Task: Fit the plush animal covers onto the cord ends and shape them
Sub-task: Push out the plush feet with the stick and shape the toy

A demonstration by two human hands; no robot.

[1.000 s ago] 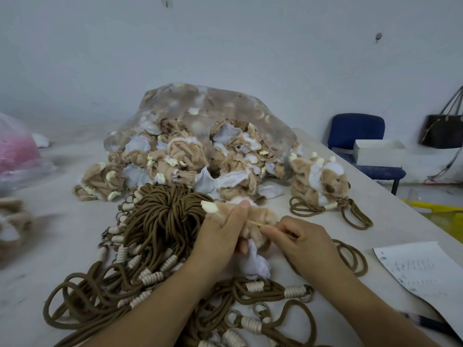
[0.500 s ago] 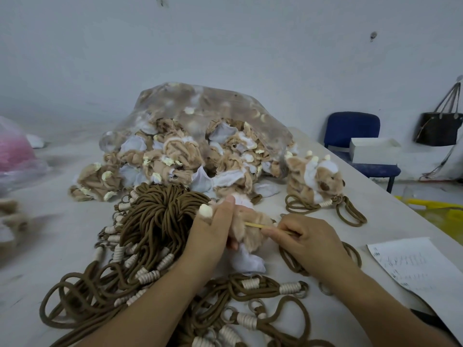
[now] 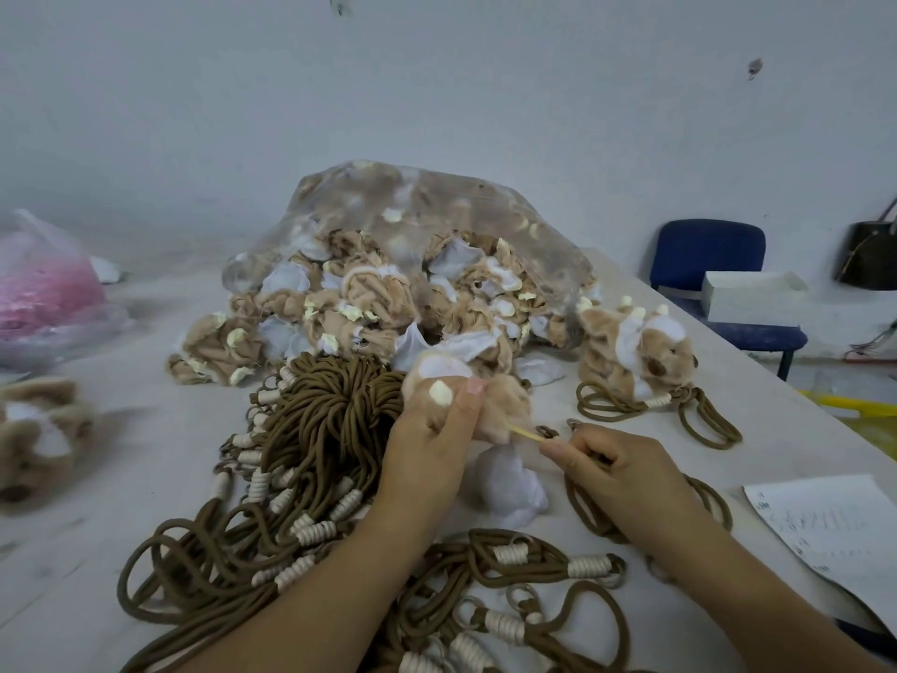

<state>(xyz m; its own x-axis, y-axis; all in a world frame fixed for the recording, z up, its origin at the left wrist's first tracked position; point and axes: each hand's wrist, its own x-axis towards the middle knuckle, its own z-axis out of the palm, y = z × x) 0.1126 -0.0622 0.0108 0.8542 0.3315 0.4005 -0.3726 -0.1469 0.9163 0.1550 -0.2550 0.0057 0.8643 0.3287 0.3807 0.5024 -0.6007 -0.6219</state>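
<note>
My left hand [image 3: 432,429] grips a tan plush animal cover [image 3: 505,405] with a white patch and a cream ear, held above the table. My right hand [image 3: 611,468] pinches a thin yellow stick [image 3: 526,433] whose tip goes into the cover's side. A brown cord [image 3: 582,517] runs under my right hand. A white fabric piece [image 3: 507,488] lies between my hands. A heap of brown cords with white wrapped ends [image 3: 315,429] lies to the left. A clear bag of tan covers [image 3: 403,284] spills behind it.
Finished plush animals on cords [image 3: 640,352] lie at the right. A paper sheet [image 3: 835,536] sits at the table's right edge. More plush [image 3: 39,429] and a pink bag [image 3: 43,289] are at the left. A blue chair [image 3: 708,264] with a white box stands beyond the table.
The cover in my left hand has turned and risen a little, so its white patch faces up. My right hand has drawn the stick slightly outward to the right.
</note>
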